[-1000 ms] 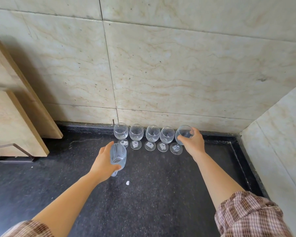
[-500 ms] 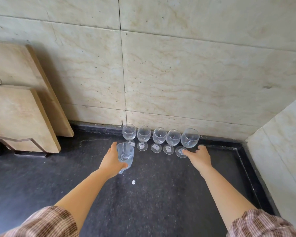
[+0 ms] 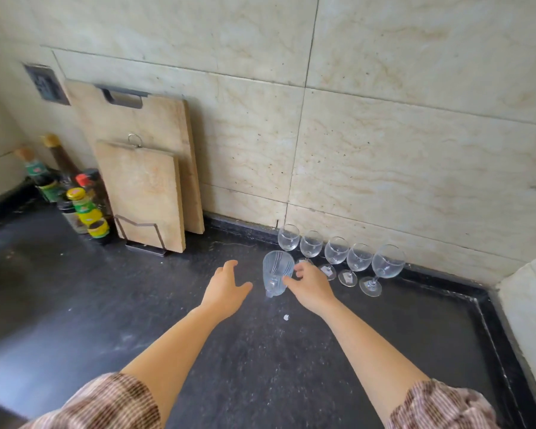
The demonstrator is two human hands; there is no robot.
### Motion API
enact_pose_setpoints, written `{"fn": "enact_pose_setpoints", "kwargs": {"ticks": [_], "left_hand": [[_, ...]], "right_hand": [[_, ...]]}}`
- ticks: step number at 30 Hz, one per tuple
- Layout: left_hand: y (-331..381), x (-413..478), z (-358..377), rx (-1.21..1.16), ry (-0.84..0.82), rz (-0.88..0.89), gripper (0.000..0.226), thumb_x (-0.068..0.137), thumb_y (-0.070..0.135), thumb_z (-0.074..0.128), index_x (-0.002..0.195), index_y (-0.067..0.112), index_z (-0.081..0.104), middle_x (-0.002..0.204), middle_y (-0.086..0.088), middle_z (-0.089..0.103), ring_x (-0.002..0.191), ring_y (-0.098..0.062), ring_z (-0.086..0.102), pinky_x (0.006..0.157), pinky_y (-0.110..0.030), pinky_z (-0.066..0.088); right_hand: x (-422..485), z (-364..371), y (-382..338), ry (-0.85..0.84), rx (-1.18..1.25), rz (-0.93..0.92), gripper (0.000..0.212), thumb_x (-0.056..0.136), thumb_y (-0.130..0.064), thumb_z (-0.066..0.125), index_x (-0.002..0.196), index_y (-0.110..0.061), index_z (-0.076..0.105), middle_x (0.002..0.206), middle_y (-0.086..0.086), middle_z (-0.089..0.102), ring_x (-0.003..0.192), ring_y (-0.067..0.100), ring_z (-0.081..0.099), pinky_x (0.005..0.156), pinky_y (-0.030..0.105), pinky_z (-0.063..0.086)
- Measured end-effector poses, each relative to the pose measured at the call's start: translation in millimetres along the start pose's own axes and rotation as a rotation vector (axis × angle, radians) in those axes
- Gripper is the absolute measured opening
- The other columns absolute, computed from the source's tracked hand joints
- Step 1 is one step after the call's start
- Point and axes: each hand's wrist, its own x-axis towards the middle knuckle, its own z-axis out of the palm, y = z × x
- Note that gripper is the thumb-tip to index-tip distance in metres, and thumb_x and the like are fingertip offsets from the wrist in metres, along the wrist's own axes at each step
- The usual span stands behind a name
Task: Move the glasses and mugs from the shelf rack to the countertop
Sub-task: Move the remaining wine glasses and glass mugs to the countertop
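A ribbed glass tumbler [image 3: 277, 277] stands on the black countertop [image 3: 136, 305], just in front of the left end of a row of five wine glasses [image 3: 336, 255] lined up along the foot of the tiled wall [image 3: 384, 134]. The person's right hand [image 3: 311, 287] is at the tumbler's right side, fingers curled and touching the glass, though from where I stand it is hard to say whether they grip it or merely steady it. The left hand [image 3: 225, 289] hangs just to the tumbler's left with the fingers spread and nothing in them, clear of the glass.

The step in hand looks like setting this tumbler down beside the stemmed ones (the shelf rack itself is nowhere in view). It seems upright and resting on its base, so the placing is all but done. Off to the left, two wooden cutting boards [image 3: 146, 181] lean against the wall in a wire stand, with a cluster of sauce bottles [image 3: 81, 205] beside them, well apart from the glassware.

Next, I judge, the right hand needs to let go cleanly and draw back without brushing the nearest stems, which stand close and would tip easily. Then both hands are free to return for more.
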Motion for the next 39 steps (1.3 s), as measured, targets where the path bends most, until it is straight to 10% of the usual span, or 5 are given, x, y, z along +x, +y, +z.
{"fn": "enact_pose_setpoints", "kwargs": {"ticks": [4,19,32,39], "left_hand": [[-32.3,-34.3,-54.9,0.006,0.101,0.000,0.062,0.091,0.033,0.055,0.144,0.022,0.026,0.144,-0.009,0.039,0.078,-0.011,0.056,0.056,-0.021,0.044],[-258.7,-346.2,-293.2,0.335,0.572,-0.297,0.053,0.092,0.038,0.047,0.138,0.014,0.036,0.133,-0.016,0.046,0.125,-0.036,0.040,0.099,-0.047,0.041],[-436.6,-620.8,-434.0,0.464,0.843,-0.775,0.057,0.092,0.043,0.045,0.139,0.014,0.032,0.133,-0.013,0.044,0.124,-0.032,0.039,0.096,-0.046,0.041],[-531.0,-730.1,-512.8,0.561,0.893,-0.957,0.051,0.093,0.042,0.041,0.136,0.016,0.035,0.131,-0.011,0.044,0.122,-0.030,0.040,0.091,-0.043,0.044]], "right_hand": [[-23.2,36.3,-63.2,-0.068,-0.090,-0.165,0.053,0.090,-0.040,0.058,0.135,-0.014,0.045,0.127,0.003,0.056,0.096,0.018,0.058,0.080,0.032,0.046],[-287.7,254.1,-295.8,-0.232,-0.616,-0.890,0.049,0.090,-0.039,0.054,0.131,-0.013,0.044,0.132,0.009,0.048,0.121,0.029,0.045,0.093,0.045,0.045],[-550.5,458.4,-475.6,-0.288,-0.707,-1.490,0.063,0.088,-0.042,0.057,0.139,-0.010,0.039,0.144,0.012,0.041,0.133,0.032,0.037,0.108,0.047,0.034],[-668.1,576.5,-560.7,-0.343,-0.645,-1.733,0.057,0.087,-0.042,0.058,0.132,-0.012,0.041,0.131,0.010,0.047,0.121,0.031,0.043,0.091,0.045,0.040]]}}
